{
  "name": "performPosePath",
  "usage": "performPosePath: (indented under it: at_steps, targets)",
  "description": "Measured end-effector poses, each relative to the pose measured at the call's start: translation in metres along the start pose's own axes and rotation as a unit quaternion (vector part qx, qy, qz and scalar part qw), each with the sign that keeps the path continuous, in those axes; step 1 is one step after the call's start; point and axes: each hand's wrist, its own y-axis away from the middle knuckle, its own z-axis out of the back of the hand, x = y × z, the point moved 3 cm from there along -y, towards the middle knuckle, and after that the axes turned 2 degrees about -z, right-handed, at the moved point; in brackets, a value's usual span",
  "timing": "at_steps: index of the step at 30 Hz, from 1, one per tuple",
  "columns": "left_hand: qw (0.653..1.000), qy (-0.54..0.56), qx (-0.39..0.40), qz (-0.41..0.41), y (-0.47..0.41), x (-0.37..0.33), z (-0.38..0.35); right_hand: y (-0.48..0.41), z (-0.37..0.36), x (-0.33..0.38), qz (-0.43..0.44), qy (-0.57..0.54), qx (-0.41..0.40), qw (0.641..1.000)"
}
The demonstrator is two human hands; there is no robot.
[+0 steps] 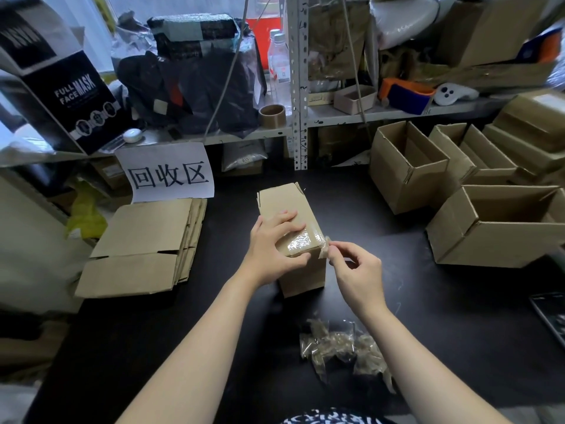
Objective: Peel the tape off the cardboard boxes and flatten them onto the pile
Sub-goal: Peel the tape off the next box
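At the middle of the dark desk [214, 332], a small cardboard box [293, 206], tilted away and sealed with clear tape [301, 240] across its near top corner. Steadied by the left hand [272, 240]: fingers [286, 217] spread across the upper face, thumb hooked over the near edge, so clamped on the box from two sides. Just beside the box's right corner, the right hand [354, 270], thumb and forefinger pressed together on the loose end of the tape, remaining fingers loosely curled behind. Tape partly lifted at that corner, wrinkled, otherwise stuck down over the cardboard. To the left, well apart from the box, the pile [143, 249] of flattened boxes lying on the desk's left edge, flaps toward the viewer. Behind the pile, a white paper sign [168, 174] with three large black characters. Near the front of the desk, below the right forearm, a heap of crumpled tape [339, 350]. On the right side, several open boxes [406, 166] standing with flaps up, the largest nearest the edge. Behind everything, a cluttered metal shelf [397, 113] carrying a brown tape roll [272, 116] and dark bags.
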Motion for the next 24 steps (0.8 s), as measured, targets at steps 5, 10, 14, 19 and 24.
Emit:
performPosePath:
  at_steps: [5,10,14,19,24]
  targets:
    - [1.0,0.001,-0.003,-0.001,-0.001,0.0,0.0,-0.005,0.001,0.001,-0.029,-0.022,0.026,0.999]
    - [1.0,-0.004,0.008,-0.006,-0.003,0.0,-0.001,-0.011,-0.001,-0.004,-0.024,0.001,0.052,0.998]
    - [0.999,-0.005,0.029,-0.012,-0.004,0.002,0.0,-0.012,0.001,-0.006,-0.025,0.001,0.04,0.999]
    - [0.997,0.007,0.079,-0.014,-0.005,0.006,0.008,-0.015,-0.001,-0.008,-0.056,-0.041,0.009,0.998]
    - [0.986,0.031,0.166,-0.012,-0.015,0.004,0.018,-0.033,0.003,0.003,-0.126,-0.133,-0.056,0.982]
